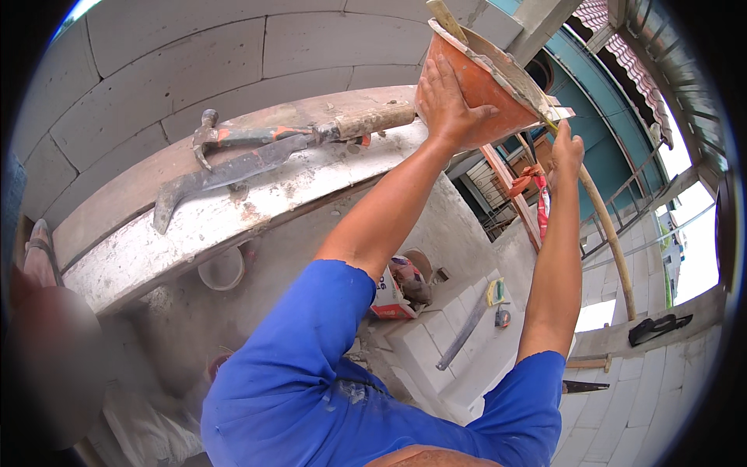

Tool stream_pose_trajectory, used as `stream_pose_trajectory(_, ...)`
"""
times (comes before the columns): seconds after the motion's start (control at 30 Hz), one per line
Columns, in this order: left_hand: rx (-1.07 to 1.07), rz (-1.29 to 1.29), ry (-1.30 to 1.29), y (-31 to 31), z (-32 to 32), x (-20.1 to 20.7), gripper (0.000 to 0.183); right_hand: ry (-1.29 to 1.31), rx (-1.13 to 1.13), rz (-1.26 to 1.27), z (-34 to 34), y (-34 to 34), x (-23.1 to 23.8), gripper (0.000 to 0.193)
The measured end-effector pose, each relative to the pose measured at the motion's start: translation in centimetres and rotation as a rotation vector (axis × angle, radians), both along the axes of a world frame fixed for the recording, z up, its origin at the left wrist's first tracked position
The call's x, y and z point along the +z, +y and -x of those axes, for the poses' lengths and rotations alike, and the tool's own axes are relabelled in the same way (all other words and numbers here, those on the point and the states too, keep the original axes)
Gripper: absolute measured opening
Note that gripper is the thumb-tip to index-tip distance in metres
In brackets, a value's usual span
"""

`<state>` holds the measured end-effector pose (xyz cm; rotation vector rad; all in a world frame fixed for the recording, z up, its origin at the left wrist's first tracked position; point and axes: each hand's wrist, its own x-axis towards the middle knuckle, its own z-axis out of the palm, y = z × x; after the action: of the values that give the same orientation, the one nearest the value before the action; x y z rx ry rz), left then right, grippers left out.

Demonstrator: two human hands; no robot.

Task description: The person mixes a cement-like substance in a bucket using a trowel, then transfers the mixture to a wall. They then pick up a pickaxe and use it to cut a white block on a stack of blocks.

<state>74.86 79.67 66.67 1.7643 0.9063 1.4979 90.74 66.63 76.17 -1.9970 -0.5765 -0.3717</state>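
Note:
My left hand [450, 101] lies spread against the side of an orange bucket [486, 97], its thumb apart from the fingers. The bucket tilts at the end of the plank, its rim crusted with grey mortar, and a wooden handle [447, 21] sticks up at the rim. Just right of the bucket, my right hand [566, 153] is closed beside a thin yellow strip near the rim. What its fingers hold is hidden. On the plank left of the bucket lie a claw hammer [245, 135] and a broad-bladed machete [249, 162] with a wooden handle.
The mortar-stained plank [311, 187] runs along a grey block wall [187, 62]. Below are a round pail [222, 269], a sack [391, 300], a hand saw blade [464, 335] and a tape measure [503, 317] on pale blocks. A wooden pole [611, 229] leans at right. Another person's foot [39, 253] shows far left.

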Motion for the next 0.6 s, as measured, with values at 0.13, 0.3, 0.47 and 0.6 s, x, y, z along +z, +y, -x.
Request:
stream_pose_trajectory(0.13, -0.016, -0.089, -0.086, -5.0, 1.3, -3.2, 0.110, -0.783, 0.283, -0.171, 10.8, -2.2, 0.2, 0.046)
stream_pose_trajectory(0.3, -0.629, -0.292, -0.046, -17.6, 6.5, -13.3, 0.083, -0.970, 0.968, 0.255, 22.5, 0.7, -4.2, 0.044)
stream_pose_trajectory(0.47, -1.155, 0.034, 0.360, -25.5, 14.5, -23.3, 0.066, -1.240, 0.829, 0.425, 22.2, 6.5, -9.7, 0.040)
stream_pose_trajectory(0.6, -1.097, 0.130, 0.489, -25.5, 20.4, -31.5, 0.060, -1.177, 0.844, 0.481, 22.7, 8.0, -9.7, 0.030)
